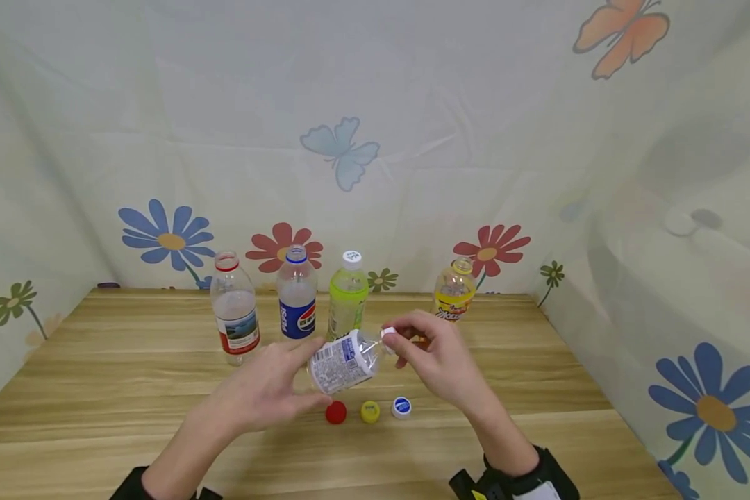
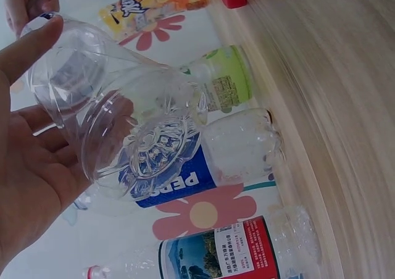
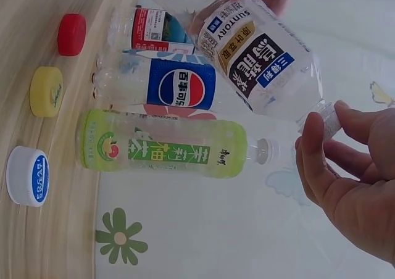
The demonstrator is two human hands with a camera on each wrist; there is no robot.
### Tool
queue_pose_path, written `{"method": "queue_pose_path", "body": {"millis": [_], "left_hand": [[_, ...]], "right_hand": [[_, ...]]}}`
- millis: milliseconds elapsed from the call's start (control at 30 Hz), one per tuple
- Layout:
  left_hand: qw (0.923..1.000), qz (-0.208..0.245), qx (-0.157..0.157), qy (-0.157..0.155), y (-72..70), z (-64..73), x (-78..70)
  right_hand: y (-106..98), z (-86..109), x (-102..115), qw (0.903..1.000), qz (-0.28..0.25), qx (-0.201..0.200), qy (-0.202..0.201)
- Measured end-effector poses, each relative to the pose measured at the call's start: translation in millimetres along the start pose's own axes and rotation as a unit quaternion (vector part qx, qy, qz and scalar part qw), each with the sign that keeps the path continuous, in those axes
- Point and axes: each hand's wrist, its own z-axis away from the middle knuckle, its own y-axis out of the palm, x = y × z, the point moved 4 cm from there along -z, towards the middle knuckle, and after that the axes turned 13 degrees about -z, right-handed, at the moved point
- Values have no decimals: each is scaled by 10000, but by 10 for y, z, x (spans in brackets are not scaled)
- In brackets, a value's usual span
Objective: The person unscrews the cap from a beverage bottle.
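Plastic btl, tilted, L fingers round it, R fingers pinching wht cap

Gap — green bottle, yellow bottle flanking

A wood-grain table — behind it, a pale backdrop with a blue butterfly and red flowers.
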Motion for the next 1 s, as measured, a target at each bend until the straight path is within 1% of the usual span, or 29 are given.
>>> {"method": "queue_pose_path", "body": {"millis": [167, 300, 467, 600, 833, 933, 1000], "left_hand": [[9998, 162, 66, -31, 2, 15, 19], [9995, 284, 137, 16, -2, 27, 34], [9983, 532, 209, 82, -14, 24, 37], [9977, 614, 300, 43, -34, 23, 31], [9979, 483, 415, -116, -70, 59, 28], [9981, 396, 435, -193, -82, 72, 19], [9984, 338, 417, -185, -93, 69, 5]], "right_hand": [[5, 2, 23, 9997, 12, 120, -226], [8, 12, 47, 9986, 47, 239, -474], [-1, 26, 72, 9961, 19, 350, -806], [-11, 41, 90, 9935, 69, 385, -1069], [25, 90, 126, 9899, 262, 349, -1349], [34, 108, 142, 9902, 319, 250, -1337], [30, 113, 147, 9917, 318, 142, -1237]]}}
